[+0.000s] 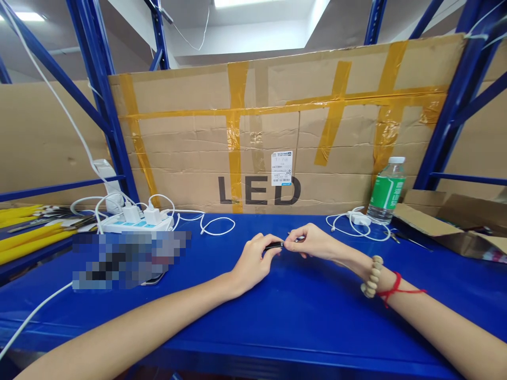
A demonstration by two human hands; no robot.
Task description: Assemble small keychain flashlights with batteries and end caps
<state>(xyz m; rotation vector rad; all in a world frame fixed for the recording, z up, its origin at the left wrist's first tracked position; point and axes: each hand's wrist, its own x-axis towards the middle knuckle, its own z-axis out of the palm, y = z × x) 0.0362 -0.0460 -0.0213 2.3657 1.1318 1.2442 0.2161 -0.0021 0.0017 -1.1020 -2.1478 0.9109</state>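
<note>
My left hand (252, 261) is closed in a pinch over the middle of the blue shelf top (293, 316). Between its thumb and fingers is a slim black pen-like piece (273, 246) with a silvery end pointing right. My right hand (312, 241) meets it from the right, thumb and forefinger pinched together at that silvery end. Something thin and partly dark shows among the right fingers, but they hide most of it, so its kind is unclear. A beaded bracelet (372, 277) and a red string (392, 290) circle the right wrist.
At the left stand a white power strip (138, 224) with plugs and cables, a blurred-out patch, and yellow-handled items (35, 237). A green-labelled bottle (387, 191), a white charger cable (336, 221) and an open cardboard box (435, 224) are right. Taped cardboard (190, 153) closes the back.
</note>
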